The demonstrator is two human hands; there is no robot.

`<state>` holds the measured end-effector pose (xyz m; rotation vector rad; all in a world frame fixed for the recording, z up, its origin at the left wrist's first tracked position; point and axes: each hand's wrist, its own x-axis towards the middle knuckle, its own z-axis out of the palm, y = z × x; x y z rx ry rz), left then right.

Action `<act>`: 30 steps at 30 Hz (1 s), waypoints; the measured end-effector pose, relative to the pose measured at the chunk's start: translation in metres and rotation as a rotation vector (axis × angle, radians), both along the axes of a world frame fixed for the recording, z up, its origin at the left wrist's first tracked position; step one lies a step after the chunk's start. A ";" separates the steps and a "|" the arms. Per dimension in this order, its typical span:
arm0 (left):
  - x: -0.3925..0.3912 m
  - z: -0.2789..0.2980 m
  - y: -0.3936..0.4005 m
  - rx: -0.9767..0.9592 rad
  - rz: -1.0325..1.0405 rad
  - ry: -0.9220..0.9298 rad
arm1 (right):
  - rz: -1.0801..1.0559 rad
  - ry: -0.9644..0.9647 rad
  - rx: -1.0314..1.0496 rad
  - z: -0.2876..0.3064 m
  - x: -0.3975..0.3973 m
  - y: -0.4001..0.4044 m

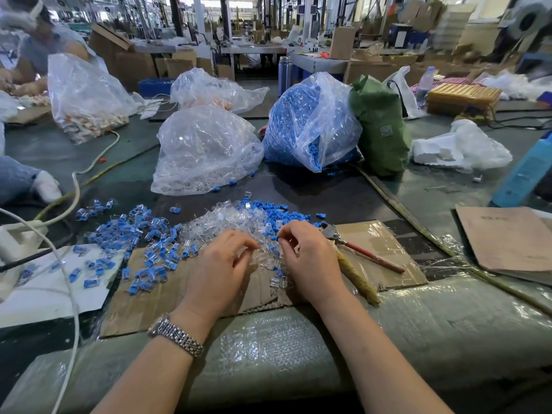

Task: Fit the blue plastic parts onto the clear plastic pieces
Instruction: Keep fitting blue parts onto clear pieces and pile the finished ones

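Pinching a blue plastic part (274, 238), right hand (310, 258)'s grip is working; left hand (222, 264) is grasping a clear plastic piece (256, 247).

Daylit factory hall: distant workbenches (316, 62), stacked cardboard boxes (343, 43), dark columns (176, 13).

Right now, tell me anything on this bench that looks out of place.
A few blue parts have spilled from the open blue bag onto the table. Pliers and a frayed rope end lie beside the right hand, close to the parts pile.
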<state>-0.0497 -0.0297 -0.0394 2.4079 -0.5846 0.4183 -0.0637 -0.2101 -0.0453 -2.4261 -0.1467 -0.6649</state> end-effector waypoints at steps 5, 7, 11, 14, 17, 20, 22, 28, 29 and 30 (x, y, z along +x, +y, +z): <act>0.003 -0.003 0.004 0.050 -0.010 0.021 | 0.006 -0.019 0.004 -0.001 -0.001 0.000; 0.003 -0.006 0.004 0.080 -0.014 0.048 | 0.011 -0.029 0.011 0.000 -0.001 0.000; 0.005 -0.007 0.004 0.124 0.013 0.042 | 0.015 -0.031 0.006 0.000 -0.002 0.000; 0.005 -0.007 0.004 0.164 0.015 -0.006 | 0.017 -0.028 0.003 -0.001 -0.002 0.000; 0.004 -0.008 0.004 0.161 0.001 -0.052 | 0.017 -0.024 0.008 -0.001 -0.002 0.000; 0.003 -0.007 0.003 0.142 0.004 -0.060 | 0.015 -0.024 0.012 0.000 -0.003 0.000; 0.003 -0.006 0.003 0.141 0.001 -0.052 | 0.013 -0.025 0.016 -0.001 -0.002 0.000; 0.006 -0.009 0.006 0.118 0.025 -0.002 | 0.019 -0.024 0.027 -0.001 -0.002 0.000; 0.005 -0.009 0.006 0.124 0.029 -0.004 | 0.019 -0.024 0.025 -0.001 -0.002 0.000; 0.004 -0.008 0.007 0.129 0.035 -0.014 | 0.019 -0.021 0.023 -0.001 -0.002 0.000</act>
